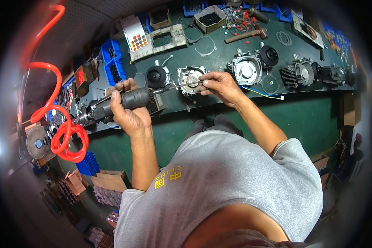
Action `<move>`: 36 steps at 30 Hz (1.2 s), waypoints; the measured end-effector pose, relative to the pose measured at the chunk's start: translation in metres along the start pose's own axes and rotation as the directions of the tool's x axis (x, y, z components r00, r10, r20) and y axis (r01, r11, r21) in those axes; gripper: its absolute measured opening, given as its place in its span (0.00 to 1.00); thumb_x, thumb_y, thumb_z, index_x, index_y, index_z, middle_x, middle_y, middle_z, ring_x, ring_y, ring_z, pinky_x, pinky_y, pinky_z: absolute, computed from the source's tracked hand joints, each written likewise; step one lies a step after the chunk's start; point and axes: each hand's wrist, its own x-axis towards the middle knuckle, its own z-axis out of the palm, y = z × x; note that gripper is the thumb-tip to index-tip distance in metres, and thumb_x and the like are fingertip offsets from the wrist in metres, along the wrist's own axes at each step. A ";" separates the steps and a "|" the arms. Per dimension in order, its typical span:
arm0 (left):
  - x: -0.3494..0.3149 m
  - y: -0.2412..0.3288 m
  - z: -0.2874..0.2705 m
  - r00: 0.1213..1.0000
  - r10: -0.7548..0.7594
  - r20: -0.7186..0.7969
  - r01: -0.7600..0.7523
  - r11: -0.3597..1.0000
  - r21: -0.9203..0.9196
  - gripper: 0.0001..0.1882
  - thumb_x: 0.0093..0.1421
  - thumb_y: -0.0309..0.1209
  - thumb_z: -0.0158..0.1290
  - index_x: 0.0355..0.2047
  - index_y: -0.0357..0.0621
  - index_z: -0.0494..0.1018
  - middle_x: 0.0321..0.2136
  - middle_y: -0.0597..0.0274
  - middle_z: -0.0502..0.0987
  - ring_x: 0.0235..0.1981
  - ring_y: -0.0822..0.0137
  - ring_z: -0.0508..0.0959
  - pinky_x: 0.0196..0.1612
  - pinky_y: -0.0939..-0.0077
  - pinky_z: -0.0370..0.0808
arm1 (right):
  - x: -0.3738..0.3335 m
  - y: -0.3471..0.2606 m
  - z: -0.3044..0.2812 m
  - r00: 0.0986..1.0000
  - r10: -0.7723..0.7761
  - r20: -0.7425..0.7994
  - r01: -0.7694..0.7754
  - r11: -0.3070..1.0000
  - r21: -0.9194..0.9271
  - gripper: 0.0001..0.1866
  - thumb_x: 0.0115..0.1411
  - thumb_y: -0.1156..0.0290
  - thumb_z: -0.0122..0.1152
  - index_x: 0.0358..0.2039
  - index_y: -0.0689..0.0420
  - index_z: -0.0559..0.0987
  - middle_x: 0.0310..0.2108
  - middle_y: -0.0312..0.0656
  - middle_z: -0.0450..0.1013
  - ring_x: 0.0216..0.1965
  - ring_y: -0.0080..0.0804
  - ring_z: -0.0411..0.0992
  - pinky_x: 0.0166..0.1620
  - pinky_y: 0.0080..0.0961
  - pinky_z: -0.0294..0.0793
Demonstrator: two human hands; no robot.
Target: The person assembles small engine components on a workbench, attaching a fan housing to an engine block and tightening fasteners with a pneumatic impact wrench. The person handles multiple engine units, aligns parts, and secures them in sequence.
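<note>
My left hand is wrapped round the dark body of an air screwdriver, held level above the bench's near edge. Its long thin bit points right. The fingers of my right hand are pinched at the bit's far end; whether a screw is there too is too small to tell. Behind the bit lies an open round metal engine housing. Left of it sits a part with a black round rotor. Right of it stands another engine housing beside a black fan wheel.
A coiled red air hose hangs at the left, by the screwdriver's rear. More finned engines line the right edge. Farther back are a hammer, a box of black screws, blue bins and a ring gasket.
</note>
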 end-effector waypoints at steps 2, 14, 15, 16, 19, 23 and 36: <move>0.002 -0.002 0.004 1.000 0.008 -0.013 -0.008 1.000 0.014 0.09 0.66 0.32 0.56 0.42 0.43 0.72 0.40 0.59 0.76 0.47 0.60 0.79 0.64 0.54 0.74 | 0.003 -0.005 0.006 0.998 -0.058 -0.001 0.057 0.982 -0.182 0.14 0.68 0.77 0.62 0.53 0.67 0.79 0.41 0.47 0.82 0.37 0.29 0.81 0.43 0.24 0.84; 0.008 -0.069 0.012 0.984 0.122 0.131 -0.151 0.959 0.239 0.13 0.64 0.27 0.57 0.47 0.37 0.71 0.42 0.52 0.79 0.47 0.57 0.80 0.61 0.55 0.75 | 0.041 0.049 -0.023 0.627 -0.779 0.026 0.251 0.171 -0.953 0.27 0.57 0.68 0.67 0.58 0.59 0.76 0.61 0.49 0.73 0.61 0.51 0.69 0.64 0.42 0.65; 0.009 -0.076 0.013 0.983 0.130 0.131 -0.159 0.957 0.241 0.13 0.64 0.26 0.57 0.47 0.36 0.71 0.41 0.51 0.79 0.46 0.57 0.80 0.59 0.56 0.76 | 0.042 0.048 -0.021 0.642 -0.767 0.016 0.228 0.171 -0.958 0.28 0.57 0.67 0.67 0.58 0.58 0.76 0.62 0.49 0.72 0.61 0.51 0.68 0.64 0.43 0.64; 0.009 -0.083 0.013 0.982 0.139 0.131 -0.168 0.955 0.243 0.13 0.63 0.26 0.58 0.47 0.35 0.71 0.41 0.50 0.80 0.46 0.57 0.81 0.58 0.57 0.77 | 0.043 0.048 -0.019 0.656 -0.754 0.006 0.206 0.172 -0.963 0.28 0.57 0.66 0.67 0.59 0.58 0.76 0.62 0.49 0.72 0.62 0.51 0.67 0.65 0.43 0.62; 0.008 -0.093 0.013 0.980 0.150 0.134 -0.181 0.949 0.257 0.15 0.63 0.25 0.59 0.48 0.34 0.71 0.41 0.48 0.81 0.45 0.57 0.82 0.57 0.58 0.78 | 0.045 0.055 -0.022 0.655 -0.755 -0.021 0.174 0.178 -0.969 0.27 0.56 0.66 0.67 0.58 0.57 0.76 0.62 0.50 0.72 0.63 0.50 0.66 0.65 0.44 0.61; 0.007 -0.100 0.016 0.973 0.165 0.161 -0.208 0.930 0.302 0.15 0.63 0.25 0.59 0.48 0.35 0.70 0.42 0.47 0.81 0.46 0.56 0.82 0.58 0.58 0.77 | 0.056 0.071 -0.038 0.678 -0.734 -0.029 0.265 0.281 -0.923 0.27 0.57 0.67 0.64 0.59 0.55 0.74 0.61 0.51 0.72 0.61 0.54 0.69 0.62 0.47 0.64; 0.000 -0.091 0.025 0.962 0.158 0.223 -0.226 0.919 0.324 0.13 0.64 0.26 0.58 0.47 0.37 0.71 0.42 0.50 0.80 0.48 0.54 0.81 0.60 0.56 0.76 | 0.054 0.067 -0.038 0.739 -0.672 -0.043 0.241 0.323 -0.915 0.27 0.57 0.69 0.65 0.58 0.57 0.75 0.57 0.49 0.74 0.58 0.51 0.71 0.63 0.44 0.66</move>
